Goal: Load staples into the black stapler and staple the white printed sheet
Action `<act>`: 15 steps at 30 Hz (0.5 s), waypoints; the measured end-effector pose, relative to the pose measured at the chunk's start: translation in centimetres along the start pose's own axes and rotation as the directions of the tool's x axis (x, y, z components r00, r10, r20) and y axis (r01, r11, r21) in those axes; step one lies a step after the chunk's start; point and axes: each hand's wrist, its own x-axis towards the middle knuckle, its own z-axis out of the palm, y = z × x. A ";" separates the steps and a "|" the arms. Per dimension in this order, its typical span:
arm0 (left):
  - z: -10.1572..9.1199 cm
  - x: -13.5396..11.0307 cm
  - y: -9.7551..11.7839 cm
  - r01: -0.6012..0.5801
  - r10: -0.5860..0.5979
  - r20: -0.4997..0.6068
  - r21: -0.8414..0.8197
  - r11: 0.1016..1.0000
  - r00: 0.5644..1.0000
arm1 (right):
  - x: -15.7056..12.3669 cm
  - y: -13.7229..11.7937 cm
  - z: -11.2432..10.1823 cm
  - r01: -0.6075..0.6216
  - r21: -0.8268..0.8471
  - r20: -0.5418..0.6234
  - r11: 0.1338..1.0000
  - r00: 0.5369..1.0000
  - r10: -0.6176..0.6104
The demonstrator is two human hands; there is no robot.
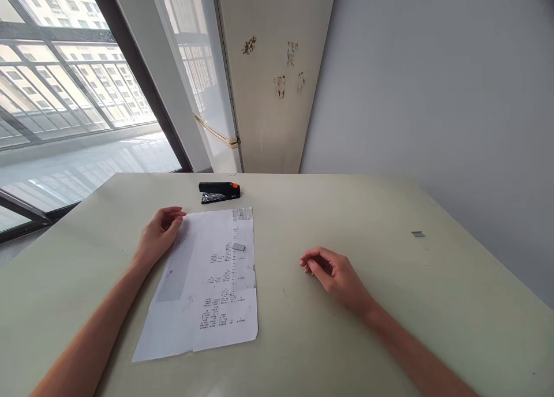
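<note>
Printed sheets of paper (208,287) lie overlapped on the pale table (389,304). A small strip of staples (238,247) rests on the upper part of the top sheet. My left hand (159,235) rests at the paper's top left corner, fingers loosely curled and touching the edge, holding nothing that I can see. To the right of the paper, my right hand (333,273) lies on the bare table with curled fingers and nothing visible in them. A black stapler (219,191) with an orange end sits beyond the paper, near the table's far edge.
Another small strip of staples (418,233) lies far right on the table. A grey wall (433,85) rises behind and to the right. A stained white cabinet (277,74) stands behind the table, and large windows (64,97) fill the left.
</note>
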 end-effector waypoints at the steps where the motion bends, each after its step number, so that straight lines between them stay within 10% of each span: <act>1: 0.0 0.0 0.0 0.000 0.000 0.003 0.000 1.000 1.000 | 0.0 0.0 0.0 -0.003 -0.001 -0.001 1.000 1.000 0.003; 15: -0.1 0.1 -0.3 -0.011 0.010 0.016 0.049 0.999 1.000 | 0.0 0.1 0.1 -0.016 0.002 0.018 1.000 1.000 0.016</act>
